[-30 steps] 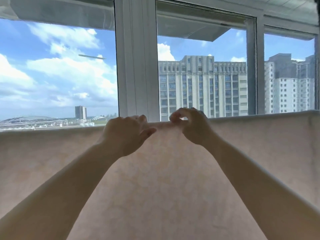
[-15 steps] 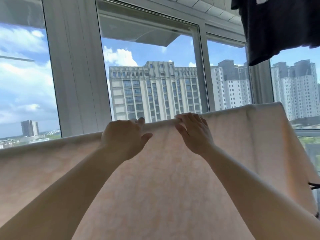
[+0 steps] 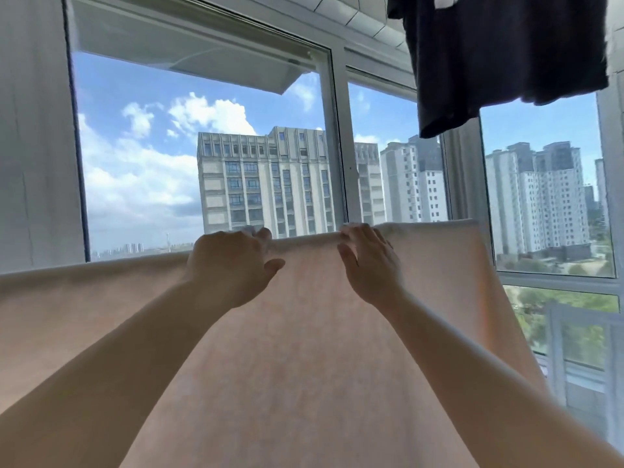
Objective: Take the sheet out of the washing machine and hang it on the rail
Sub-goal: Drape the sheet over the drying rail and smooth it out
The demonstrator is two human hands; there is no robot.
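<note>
Head view: sheet [image 3: 304, 366] hangs, fold running left-right; left hand [image 3: 229, 265] grips it, right hand [image 3: 369, 261] fingers straight.

I see the pale peach sheet [image 3: 304, 349] draped over the rail, which it hides, hanging flat and smooth, its right edge slanting downward.

A dark piece of clothing [image 3: 499, 59] hangs up high on the right, in front of a big window [image 3: 202, 130] with white frames. Far outside, a tall grey building [image 3: 266, 184] stands in the middle, and more tall white towers [image 3: 537, 201] stand to its right. The sky [image 3: 135, 157] on the left is blue with puffy white clouds, and green trees [image 3: 567, 319] grow low on the right.
</note>
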